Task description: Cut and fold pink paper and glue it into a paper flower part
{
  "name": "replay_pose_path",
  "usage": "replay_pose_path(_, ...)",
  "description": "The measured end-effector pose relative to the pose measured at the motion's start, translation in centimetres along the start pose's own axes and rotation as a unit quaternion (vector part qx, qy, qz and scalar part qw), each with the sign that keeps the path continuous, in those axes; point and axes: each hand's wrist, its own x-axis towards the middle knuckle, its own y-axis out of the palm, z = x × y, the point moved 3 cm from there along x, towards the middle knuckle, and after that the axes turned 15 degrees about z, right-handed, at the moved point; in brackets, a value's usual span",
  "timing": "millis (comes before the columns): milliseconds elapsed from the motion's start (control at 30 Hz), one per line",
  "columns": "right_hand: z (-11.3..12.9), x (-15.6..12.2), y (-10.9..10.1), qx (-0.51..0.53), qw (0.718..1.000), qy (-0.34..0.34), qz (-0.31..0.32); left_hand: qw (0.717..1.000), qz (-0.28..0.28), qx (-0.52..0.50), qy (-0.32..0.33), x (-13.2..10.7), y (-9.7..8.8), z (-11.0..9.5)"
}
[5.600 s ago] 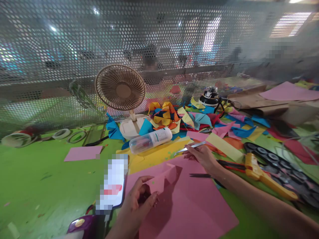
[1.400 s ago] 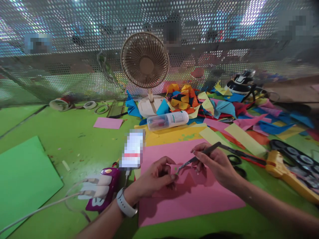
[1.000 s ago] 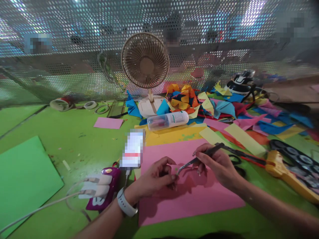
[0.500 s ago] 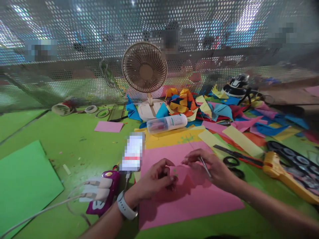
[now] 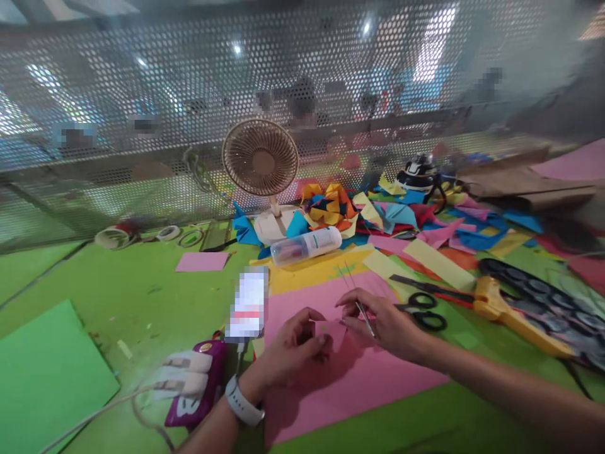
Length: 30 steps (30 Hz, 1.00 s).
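Pinched in my left hand [image 5: 299, 348] is a small piece of pink paper [image 5: 333, 332] with tiny green specks near its upper edge. My right hand [image 5: 385, 321] grips metal tweezers [image 5: 365, 320], whose two thin prongs point up and away. Its fingertips are at the right edge of the small paper. Beneath both hands lies a large pink sheet [image 5: 378, 388], partly over a yellow sheet [image 5: 307, 279] that carries scattered green bits near the tweezers' tips.
Left of the hands are a lit phone [image 5: 248, 302] and a purple power strip [image 5: 201, 384] with white chargers. Black-handled scissors [image 5: 428, 312] and a yellow-handled tool [image 5: 515, 309] lie to the right. Behind are a clear bottle [image 5: 307, 246], a fan [image 5: 261, 157] and folded coloured paper [image 5: 331, 205].
My right hand has moved closer to my left, its fingertips now at the small paper's edge. The view has tilted up and shifted slightly right.
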Motion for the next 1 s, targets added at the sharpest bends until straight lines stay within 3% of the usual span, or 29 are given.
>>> replay_pose_path(200,0.2,0.1,-0.2,0.011,1.0,-0.028,-0.008,1.0,-0.011,-0.014,-0.002,-0.2,0.1,-0.7)
replay_pose_path(467,0.0,0.3,0.0,0.0,0.999,-0.039,-0.032,0.992,-0.128,-0.016,0.003,0.3,-0.8,0.3)
replay_pose_path(833,-0.2,0.2,0.4,0.027,0.999,-0.03,-0.025,0.989,-0.15,-0.005,0.011,0.5,-0.9,0.9)
replay_pose_path(1000,0.0,0.4,-0.4,0.055,0.996,-0.055,-0.046,0.986,-0.134,-0.086,0.043,0.5,-0.9,0.8)
